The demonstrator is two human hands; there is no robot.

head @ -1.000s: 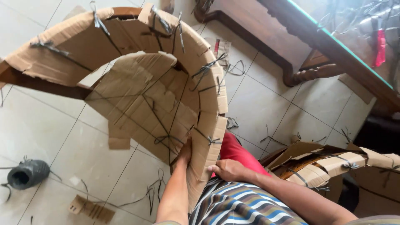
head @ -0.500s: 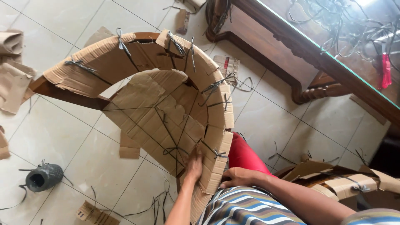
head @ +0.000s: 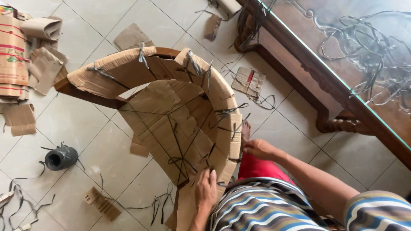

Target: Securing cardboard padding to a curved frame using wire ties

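Observation:
A curved wooden chair back wrapped in brown cardboard (head: 171, 115) and tied with dark string stands in front of me. My left hand (head: 206, 190) lies flat against the lower inner cardboard, fingers together and pointing up. At the outer right edge of the wrapped curve, my right hand (head: 259, 148) rests with its fingers curled against the cardboard rim. Whether it grips a string there is too small to tell. My striped shirt and red trousers (head: 257, 167) show below.
A dark spool of string (head: 61, 157) lies on the tiled floor at the left. Cardboard scraps (head: 100, 204), a cardboard stack (head: 15, 55) and loose string lie about. A glass-topped wooden table (head: 342, 64) with tangled string stands at the upper right.
The view has swung right and down. My left hand slid lower on the inner cardboard. My right hand stays at the outer rim.

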